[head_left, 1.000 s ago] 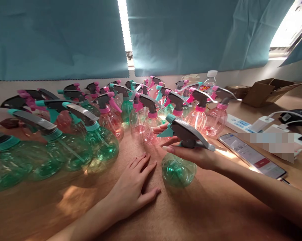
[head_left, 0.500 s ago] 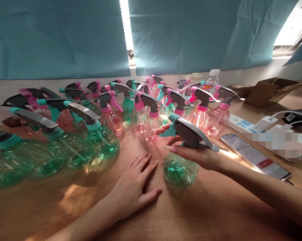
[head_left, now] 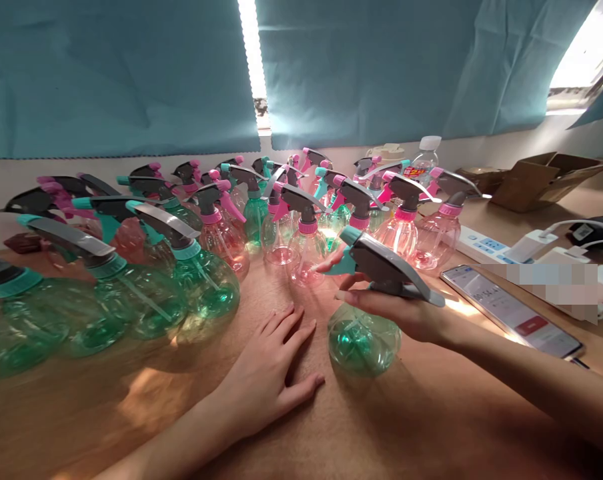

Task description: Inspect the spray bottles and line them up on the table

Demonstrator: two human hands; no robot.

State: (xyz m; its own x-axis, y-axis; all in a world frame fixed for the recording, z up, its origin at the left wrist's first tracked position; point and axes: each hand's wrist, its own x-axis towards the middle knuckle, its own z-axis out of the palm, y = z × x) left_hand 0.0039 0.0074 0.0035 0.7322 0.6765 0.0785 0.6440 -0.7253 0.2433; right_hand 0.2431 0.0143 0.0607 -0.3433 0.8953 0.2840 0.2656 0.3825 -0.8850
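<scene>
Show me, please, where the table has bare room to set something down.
Bare table lies between the green bottles at left and the left forearm; more lies this side of the spray bottle in the right hand, between the forearms. Bottles pack the back; a phone and power strip crowd the right.

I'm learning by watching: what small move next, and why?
I'd probably steady the round, translucent green plastic spray bottle with the left hand: it rests palm-down on the brown tabletop while the right hand alone holds the bottle just under its grey-and-turquoise trigger head.
</scene>
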